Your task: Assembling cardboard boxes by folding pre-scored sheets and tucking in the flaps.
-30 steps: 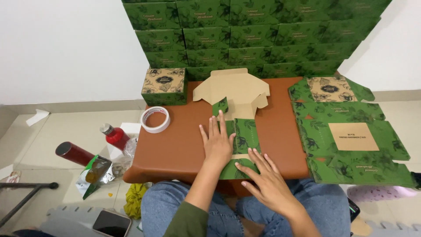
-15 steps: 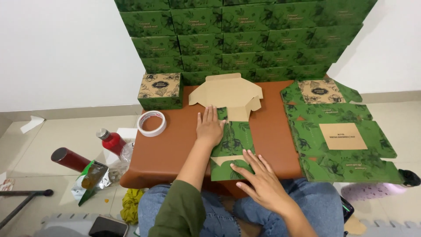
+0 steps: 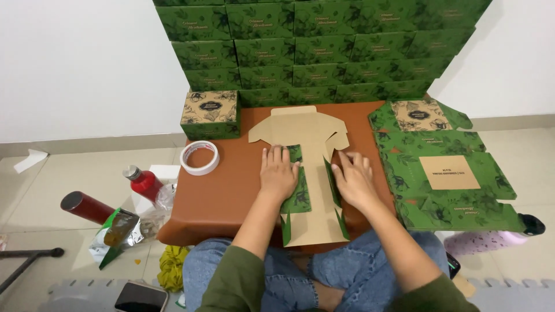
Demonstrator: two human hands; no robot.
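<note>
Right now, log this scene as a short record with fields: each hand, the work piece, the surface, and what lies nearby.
left hand: flat, pressing the left green side flap of the cardboard blank
right hand: flat, pressing the right side flap
cardboard blank: unfolded, brown side up, side flaps folded inward
table: low, brown
tape roll: flat on the table, left of the blank
assembled box: at the table's back left corner
flat green blanks: piled to the right
box stack: against the wall
red bottle: on the floor, left
</note>
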